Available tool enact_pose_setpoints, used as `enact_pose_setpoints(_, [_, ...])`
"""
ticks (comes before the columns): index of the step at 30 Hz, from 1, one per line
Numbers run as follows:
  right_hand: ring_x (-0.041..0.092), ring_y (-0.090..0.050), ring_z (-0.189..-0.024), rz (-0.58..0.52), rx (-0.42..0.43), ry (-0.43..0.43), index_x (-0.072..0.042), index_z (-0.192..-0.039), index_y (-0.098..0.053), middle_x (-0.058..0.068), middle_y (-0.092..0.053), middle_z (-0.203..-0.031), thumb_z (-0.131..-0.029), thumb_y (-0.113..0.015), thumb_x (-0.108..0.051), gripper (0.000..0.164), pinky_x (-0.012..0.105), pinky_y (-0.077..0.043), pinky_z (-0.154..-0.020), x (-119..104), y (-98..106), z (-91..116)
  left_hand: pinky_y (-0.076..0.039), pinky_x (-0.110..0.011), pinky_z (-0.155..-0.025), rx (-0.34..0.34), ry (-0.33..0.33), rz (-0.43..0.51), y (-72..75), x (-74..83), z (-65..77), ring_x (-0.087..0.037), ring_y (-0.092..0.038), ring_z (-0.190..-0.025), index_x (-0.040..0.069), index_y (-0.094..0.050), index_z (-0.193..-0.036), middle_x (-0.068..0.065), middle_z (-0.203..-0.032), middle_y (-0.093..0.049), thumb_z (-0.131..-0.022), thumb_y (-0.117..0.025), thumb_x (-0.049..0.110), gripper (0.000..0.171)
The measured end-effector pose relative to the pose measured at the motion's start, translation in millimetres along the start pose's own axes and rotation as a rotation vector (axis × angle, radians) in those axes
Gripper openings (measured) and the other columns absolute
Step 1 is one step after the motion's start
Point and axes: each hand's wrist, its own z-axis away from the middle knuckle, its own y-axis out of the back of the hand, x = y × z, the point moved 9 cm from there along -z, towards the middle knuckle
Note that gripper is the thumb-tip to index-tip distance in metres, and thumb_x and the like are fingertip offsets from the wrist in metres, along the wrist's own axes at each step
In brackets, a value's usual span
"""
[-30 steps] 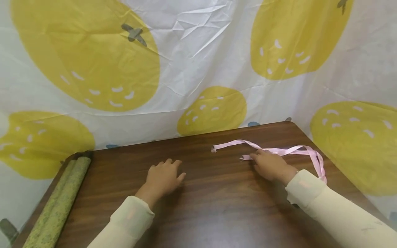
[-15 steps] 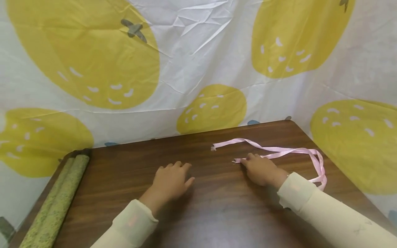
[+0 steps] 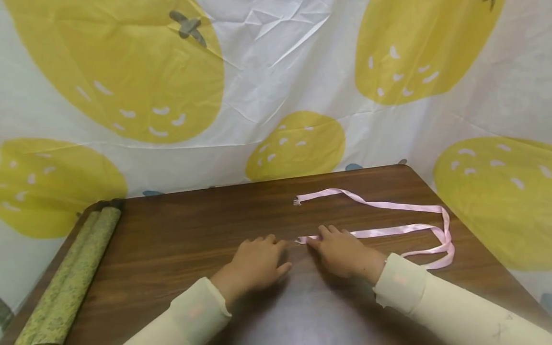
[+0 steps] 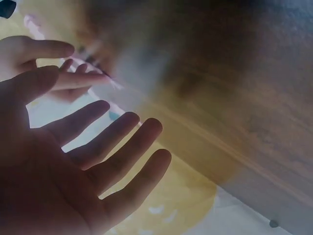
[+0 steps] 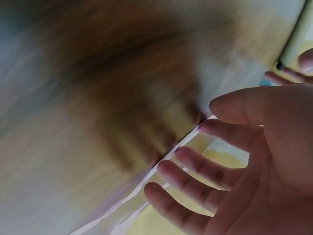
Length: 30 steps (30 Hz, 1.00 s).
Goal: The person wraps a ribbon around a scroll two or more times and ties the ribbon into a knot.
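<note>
A long pink ribbon (image 3: 388, 232) lies on the brown table, with both frayed ends toward the middle and folded loops at the right. My right hand (image 3: 347, 254) pinches it just behind the nearer end, between thumb and index finger; the right wrist view shows the ribbon (image 5: 142, 186) running past the other fingertips. Close to that end, on its left, is my left hand (image 3: 254, 266), holding nothing. Its fingers (image 4: 129, 147) are spread and slightly bent in the left wrist view, palm toward the table.
Two green patterned rolls (image 3: 73, 273) lie side by side along the left edge of the wooden table (image 3: 181, 239). A white cloth with yellow fruit prints (image 3: 297, 143) hangs behind the table and along its sides.
My right hand has drawn the nearer ribbon end left and toward me, separating the two strands. The left hand has moved right, closer to the right hand.
</note>
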Motion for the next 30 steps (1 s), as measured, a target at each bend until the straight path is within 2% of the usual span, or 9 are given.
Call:
enact_pose_setpoints(3, [0.029, -0.054, -0.088, 0.009, 0.007, 0.042, -0.014, -0.126, -0.06, 0.013, -0.055, -0.098, -0.087, -0.052, -0.016, 0.039, 0.046, -0.053, -0.065, -14.6, 3.0, 0.0, -0.049, -0.053, -0.08, -0.029, -0.007, -0.014, -6.3, 2.2, 0.8, -0.029, -0.057, -0.102, 0.017, -0.055, -0.129, -0.011, -0.116, -0.061, -0.088, -0.054, 0.049, 0.051])
enact_pose_setpoints(8, [0.028, -0.053, -0.09, 0.022, 0.031, 0.113, -0.012, -0.126, -0.059, 0.012, -0.056, -0.099, -0.086, -0.055, -0.018, 0.04, 0.044, -0.053, -0.072, -36.3, 6.5, -1.6, -0.05, -0.051, -0.081, -0.05, -0.013, -0.052, -13.8, 1.2, 4.1, -0.029, -0.056, -0.104, 0.018, -0.053, -0.133, -0.011, -0.118, -0.06, -0.088, -0.054, 0.051, 0.055])
enact_pose_setpoints(12, [0.028, -0.053, -0.095, 0.035, 0.029, 0.134, -0.011, -0.128, -0.057, 0.012, -0.056, -0.104, -0.088, -0.054, -0.021, 0.041, 0.044, -0.053, -0.079, -44.8, 7.2, -2.6, -0.05, -0.05, -0.081, -0.048, -0.03, -0.073, -15.7, 1.9, 6.4, -0.029, -0.053, -0.107, 0.019, -0.054, -0.132, -0.01, -0.118, -0.059, -0.088, -0.054, 0.05, 0.054])
enact_pose_setpoints(19, [0.026, -0.053, -0.099, 0.002, 0.005, 0.128, -0.008, -0.127, -0.056, 0.011, -0.057, -0.107, -0.091, -0.051, -0.021, 0.04, 0.044, -0.051, -0.085, -47.0, 4.2, -3.1, -0.048, -0.051, -0.086, -0.048, -0.052, -0.081, -18.6, 2.7, 11.0, -0.028, -0.05, -0.112, 0.019, -0.056, -0.131, -0.01, -0.121, -0.057, -0.088, -0.054, 0.048, 0.052])
enact_pose_setpoints(26, [0.026, -0.053, -0.101, -0.065, 0.013, 0.118, -0.01, -0.126, -0.057, 0.011, -0.058, -0.109, -0.091, -0.051, -0.022, 0.038, 0.045, -0.051, -0.084, -38.0, 5.7, 4.2, -0.046, -0.053, -0.087, -0.038, -0.033, -0.067, -21.1, -6.7, 17.7, -0.031, -0.049, -0.114, 0.02, -0.059, -0.127, -0.012, -0.122, -0.058, -0.088, -0.054, 0.048, 0.049])
enact_pose_setpoints(30, [0.027, -0.053, -0.102, -0.101, 0.016, 0.109, -0.011, -0.125, -0.058, 0.012, -0.057, -0.11, -0.089, -0.055, -0.022, 0.038, 0.046, -0.052, -0.081, -30.0, 7.4, 12.5, -0.046, -0.055, -0.087, -0.039, -0.015, -0.05, -21.4, -16.3, 26.4, -0.031, -0.048, -0.116, 0.022, -0.06, -0.127, -0.012, -0.124, -0.058, -0.088, -0.054, 0.048, 0.048])
